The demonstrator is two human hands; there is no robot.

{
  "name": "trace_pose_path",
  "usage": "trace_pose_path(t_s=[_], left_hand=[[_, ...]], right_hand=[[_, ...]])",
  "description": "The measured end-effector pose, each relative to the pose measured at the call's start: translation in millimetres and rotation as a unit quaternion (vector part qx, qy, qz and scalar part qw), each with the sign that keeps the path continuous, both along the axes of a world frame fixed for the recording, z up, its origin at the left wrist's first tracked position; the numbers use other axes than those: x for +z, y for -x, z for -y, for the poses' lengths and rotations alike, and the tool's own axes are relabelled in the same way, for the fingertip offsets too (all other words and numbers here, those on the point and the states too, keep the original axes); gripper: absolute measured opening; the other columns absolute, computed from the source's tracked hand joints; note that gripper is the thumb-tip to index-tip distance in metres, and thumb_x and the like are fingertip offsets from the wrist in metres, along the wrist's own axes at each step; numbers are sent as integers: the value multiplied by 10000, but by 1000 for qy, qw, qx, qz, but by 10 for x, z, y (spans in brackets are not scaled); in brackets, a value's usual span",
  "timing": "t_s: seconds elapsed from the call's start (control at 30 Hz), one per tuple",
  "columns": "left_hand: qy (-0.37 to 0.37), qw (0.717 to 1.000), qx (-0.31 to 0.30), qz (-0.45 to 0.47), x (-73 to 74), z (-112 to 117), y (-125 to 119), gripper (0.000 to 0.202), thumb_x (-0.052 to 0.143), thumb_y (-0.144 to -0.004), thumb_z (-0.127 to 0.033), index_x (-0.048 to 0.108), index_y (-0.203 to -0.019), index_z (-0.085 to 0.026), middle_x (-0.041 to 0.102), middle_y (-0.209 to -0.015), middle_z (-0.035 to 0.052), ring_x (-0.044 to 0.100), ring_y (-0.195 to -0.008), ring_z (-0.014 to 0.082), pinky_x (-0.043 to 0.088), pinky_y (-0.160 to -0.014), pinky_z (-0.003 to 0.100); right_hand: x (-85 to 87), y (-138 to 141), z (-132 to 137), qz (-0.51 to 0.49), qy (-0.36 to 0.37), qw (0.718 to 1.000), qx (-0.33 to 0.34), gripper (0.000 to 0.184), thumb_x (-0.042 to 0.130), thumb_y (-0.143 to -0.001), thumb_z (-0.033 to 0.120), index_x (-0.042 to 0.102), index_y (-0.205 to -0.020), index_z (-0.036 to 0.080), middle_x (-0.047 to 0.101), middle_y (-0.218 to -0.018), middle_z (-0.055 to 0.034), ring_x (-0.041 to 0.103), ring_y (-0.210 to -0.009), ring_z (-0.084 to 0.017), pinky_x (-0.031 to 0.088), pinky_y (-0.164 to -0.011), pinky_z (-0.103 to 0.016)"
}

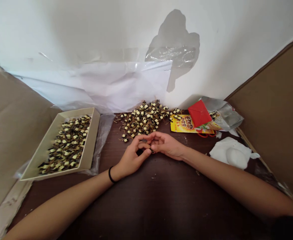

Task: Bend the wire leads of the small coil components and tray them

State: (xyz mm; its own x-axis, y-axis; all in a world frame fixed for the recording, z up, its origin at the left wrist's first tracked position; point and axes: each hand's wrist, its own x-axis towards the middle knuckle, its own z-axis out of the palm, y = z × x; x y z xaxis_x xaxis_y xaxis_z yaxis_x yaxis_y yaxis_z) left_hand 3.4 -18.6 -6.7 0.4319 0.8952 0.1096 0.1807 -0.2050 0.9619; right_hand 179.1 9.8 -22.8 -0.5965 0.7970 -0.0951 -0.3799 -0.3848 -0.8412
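Observation:
My left hand (131, 158), with a black band on its wrist, meets my right hand (168, 146) over the middle of the table. Between the fingertips of both is a small dark part (152, 151), mostly covered by the fingers. Just beyond the hands lies a loose pile of small black parts (146, 116) with pale yellow bands and thin brown leads. At the left, a cream box (93, 140) holds many similar parts in a spread layer.
A yellow snack packet (178, 124), a red packet (199, 113) and a silver bag (226, 115) lie at the back right. Nearer is crumpled white tissue (230, 153). Clear plastic (102, 140) sticks out beside the box. Cardboard walls flank the dark table (146, 200).

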Motion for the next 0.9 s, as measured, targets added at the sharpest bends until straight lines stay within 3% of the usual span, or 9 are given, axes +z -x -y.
trace_pose_path(t_s=[0.27, 0.5, 0.67, 0.9], left_hand=[[-24, 1000, 4, -13, -44, 0, 24, 328, 558, -860, -251, 421, -1148, -177, 646, -853, 28, 635, -821, 148, 454, -800, 287], [-42, 999, 3, -17, -37, 11, 16, 310, 550, -863, -213, 423, -1144, -182, 659, -874, 35, 643, -846, 150, 454, -812, 288], [-41, 999, -3, -4, -19, 26, -3, 351, 551, -857, -200, 399, -1173, -186, 665, -833, 22, 647, -827, 150, 461, -828, 307], [-5, 1000, -5, -12, -29, 11, 1, 390, 547, -859, -216, 363, -1201, -182, 674, -819, 18, 653, -816, 153, 470, -802, 295]], right_hand=[[-14, 3, 4, 11, -19, 1000, 0, 355, 802, -627, 209, 593, -910, 167, 568, -865, 9, 541, -718, -76, 454, -620, -204], [24, 8, 22, 43, -50, 998, -7, 302, 754, -659, 214, 596, -912, 165, 571, -749, 30, 493, -599, -63, 411, -555, -198], [61, 17, 32, 39, -14, 999, -8, 200, 684, -720, 268, 628, -879, 160, 555, -661, 32, 473, -547, -72, 394, -544, -225], [82, -14, 18, 43, -7, 999, 33, 231, 690, -733, 359, 630, -754, 136, 554, -651, 17, 477, -572, -77, 377, -558, -227]])
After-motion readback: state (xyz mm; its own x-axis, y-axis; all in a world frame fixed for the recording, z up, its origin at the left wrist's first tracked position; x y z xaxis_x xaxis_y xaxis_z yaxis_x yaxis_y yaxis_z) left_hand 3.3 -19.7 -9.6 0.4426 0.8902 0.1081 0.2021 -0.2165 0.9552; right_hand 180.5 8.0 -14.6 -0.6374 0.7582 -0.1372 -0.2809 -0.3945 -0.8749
